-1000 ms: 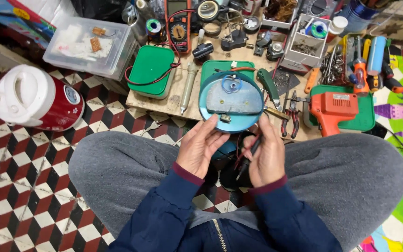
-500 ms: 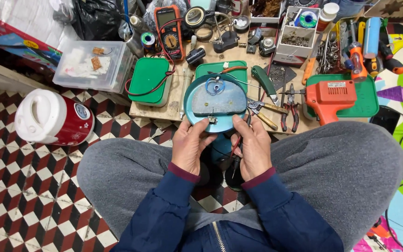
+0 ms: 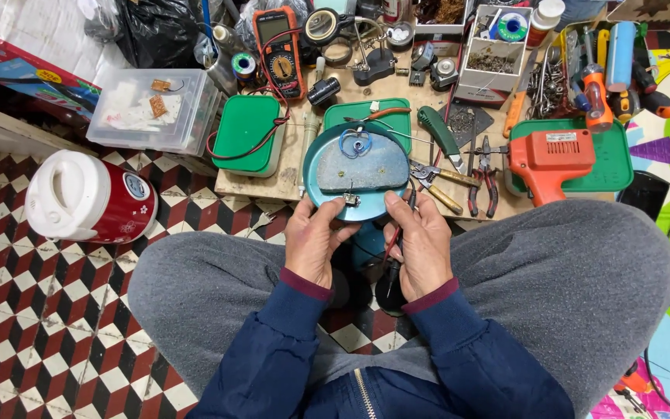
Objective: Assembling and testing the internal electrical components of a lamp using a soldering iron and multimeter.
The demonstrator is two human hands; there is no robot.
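Note:
A round teal appliance cover (image 3: 366,167) with a grey patch and a blue ring on its face is held over my lap. My left hand (image 3: 313,242) grips its near rim, thumb beside a small metal fitting (image 3: 350,201). My right hand (image 3: 422,242) holds the rim's right side, with thin red and black wires (image 3: 399,233) running through its fingers. I sit cross-legged in grey trousers and blue sleeves. A dark appliance body (image 3: 374,268) lies between my legs, mostly hidden by the hands.
A low wooden board (image 3: 288,174) carries green trays (image 3: 248,132), a multimeter (image 3: 279,50), pliers (image 3: 484,174), screwdrivers, an orange drill (image 3: 546,161). A clear plastic box (image 3: 153,112) and a red-and-white rice cooker (image 3: 87,198) stand on the checkered tile floor at left.
The view shifted, so the bench now sits higher in frame. My hands keep hold of the teal cover and have turned it slightly; the right hand's fingers closed more around the wires.

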